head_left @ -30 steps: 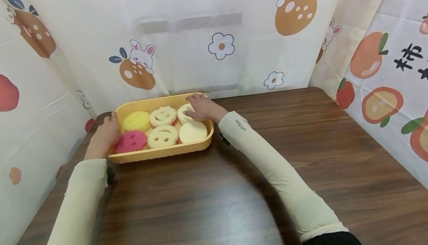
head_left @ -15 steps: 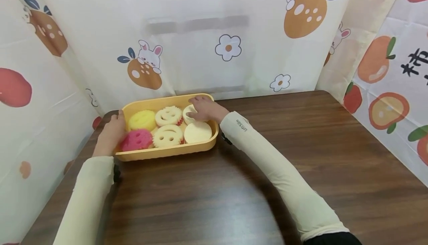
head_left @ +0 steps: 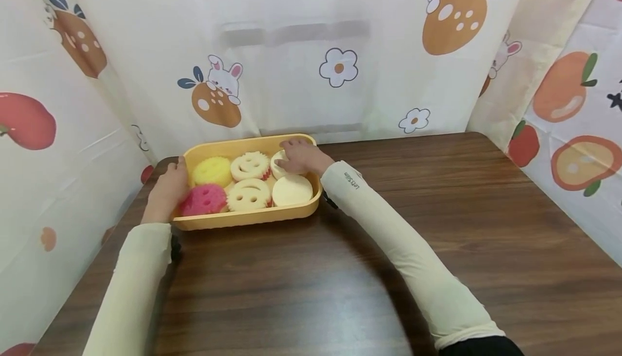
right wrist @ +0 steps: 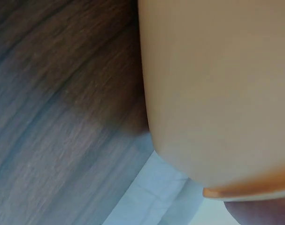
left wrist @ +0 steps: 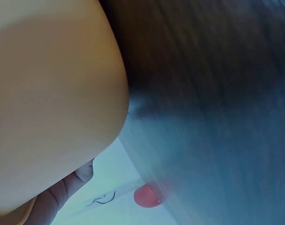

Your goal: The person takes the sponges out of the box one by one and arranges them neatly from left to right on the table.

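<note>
A yellow tray [head_left: 248, 218] sits at the table's far left and holds several round sponges. Among them are a yellow one [head_left: 211, 170], a pink one [head_left: 204, 200], two cream smiley ones [head_left: 249, 165] and a plain cream one [head_left: 292, 190]. My left hand [head_left: 167, 191] grips the tray's left end, thumb over the rim. My right hand [head_left: 301, 156] lies in the back right corner, fingers curled on another cream sponge [head_left: 277, 162], mostly hidden beneath it. The left wrist view shows the tray's outer wall [left wrist: 48, 93] and a finger [left wrist: 62, 197]; the right wrist view shows the tray wall [right wrist: 217, 84].
The brown wooden table [head_left: 389, 194] stretches to the right and toward me. Printed cloth walls [head_left: 301, 64] enclose it at the back, left and right, close behind the tray.
The head view has shifted a little to the left. Both hands and the tray keep their places relative to one another.
</note>
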